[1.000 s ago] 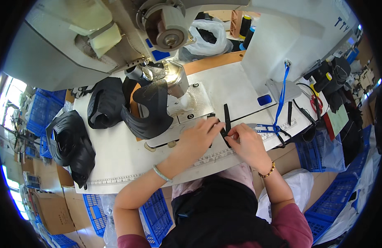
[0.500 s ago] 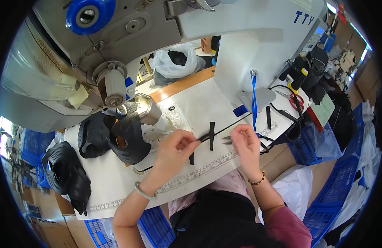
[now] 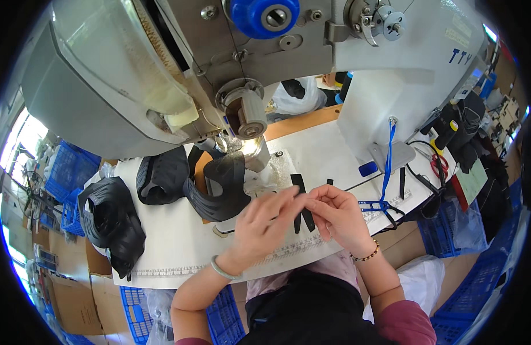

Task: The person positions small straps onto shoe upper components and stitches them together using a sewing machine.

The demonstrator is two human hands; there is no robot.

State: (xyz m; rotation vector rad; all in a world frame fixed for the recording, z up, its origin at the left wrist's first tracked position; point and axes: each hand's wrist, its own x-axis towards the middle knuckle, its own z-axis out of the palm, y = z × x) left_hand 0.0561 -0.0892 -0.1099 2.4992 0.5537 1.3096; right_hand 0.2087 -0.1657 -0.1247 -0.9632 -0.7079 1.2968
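My left hand point(image 3: 259, 227), blurred by motion, reaches over the front of the white table with its fingertips against or close to those of my right hand. My right hand point(image 3: 337, 213) is closed in a pinch; what it holds is hidden. A blue cord point(image 3: 388, 161) hangs from the machine post, and a blue handle-like piece point(image 3: 372, 205) at its lower end lies beside my right hand. Beneath and behind my fingers lie several short black strips point(image 3: 298, 183). Black molded pieces point(image 3: 219, 187) rest left of my left hand, beside the sewing machine's lit needle area point(image 3: 255, 152).
The grey sewing machine point(image 3: 369, 37) arches over the table point(image 3: 179, 247). A printed ruler scale runs along the front edge. More black pieces point(image 3: 110, 224) hang over the left edge. Red-handled scissors point(image 3: 439, 167) lie at the right. Blue crates point(image 3: 73, 172) stand on the floor.
My hands have come together; before, they were apart, with a dark cord at my left hand and pointed metal blades showing at my right. The view has shifted left.
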